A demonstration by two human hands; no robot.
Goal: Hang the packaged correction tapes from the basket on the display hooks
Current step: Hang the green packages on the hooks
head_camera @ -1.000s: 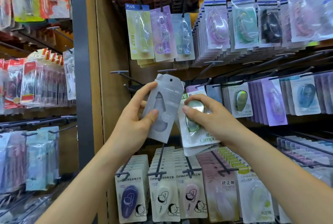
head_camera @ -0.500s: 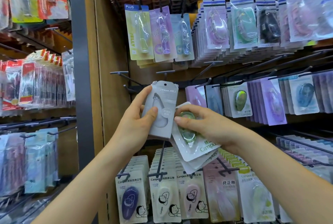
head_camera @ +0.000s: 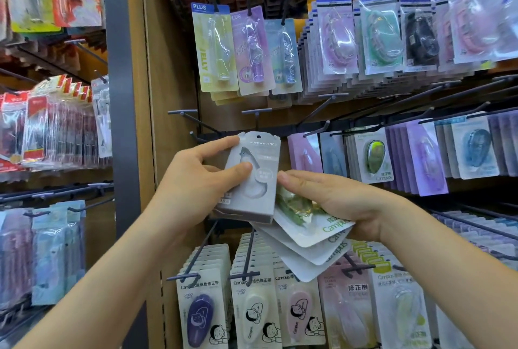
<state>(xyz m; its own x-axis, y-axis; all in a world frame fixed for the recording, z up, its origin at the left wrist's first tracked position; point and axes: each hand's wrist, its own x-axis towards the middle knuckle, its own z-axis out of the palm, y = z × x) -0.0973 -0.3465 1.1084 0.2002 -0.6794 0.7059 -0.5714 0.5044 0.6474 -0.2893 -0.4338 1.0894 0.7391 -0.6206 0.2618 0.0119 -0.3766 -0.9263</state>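
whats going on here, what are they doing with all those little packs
A person is stocking a pegboard wall of correction tapes. Their left hand grips a grey pack, thumb on its front, held up just below an empty hook. Their right hand holds a fanned bunch of white Campus packs beside it. Neither lot is on a hook yet; the basket is not in view.

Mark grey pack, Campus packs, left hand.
grey pack (head_camera: 259,186): head view, blister.
Campus packs (head_camera: 311,232): head view, top card's white face.
left hand (head_camera: 196,183): head view, middle of hand.
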